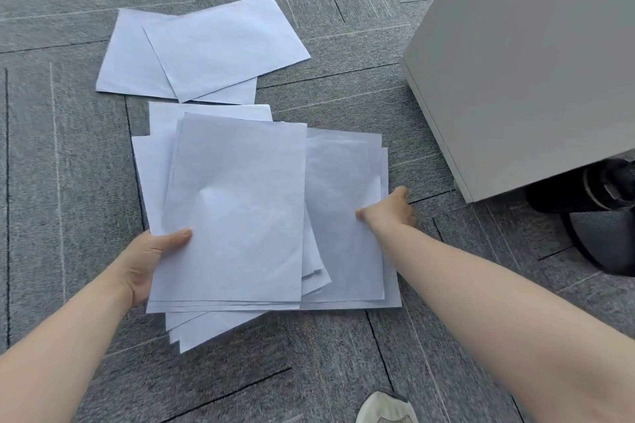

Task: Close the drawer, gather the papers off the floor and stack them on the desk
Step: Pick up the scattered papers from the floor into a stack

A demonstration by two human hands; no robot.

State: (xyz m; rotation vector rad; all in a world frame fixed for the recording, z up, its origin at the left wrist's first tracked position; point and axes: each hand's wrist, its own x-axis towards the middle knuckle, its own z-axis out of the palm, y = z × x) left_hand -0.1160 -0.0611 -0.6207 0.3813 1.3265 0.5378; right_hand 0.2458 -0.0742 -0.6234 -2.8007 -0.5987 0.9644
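View from above onto a grey carpet floor (68,148) strewn with white papers. The left hand (151,261) grips a loose stack (237,216) at its left edge, thumb curled on top, fingers hidden beneath. The right hand (391,209) reaches across to a few sheets (343,182) lying just right of the stack, partly under it, and pinches their right edge (fingers mostly hidden by the hand itself). Farther off, near the top, two sheets (206,55) lie overlapped on the floor, apart from the stack. At the right stands a pale grey cabinet (522,62); a black chair base (598,216) shows beside it. A shoe toe (385,409) pokes in at the bottom edge
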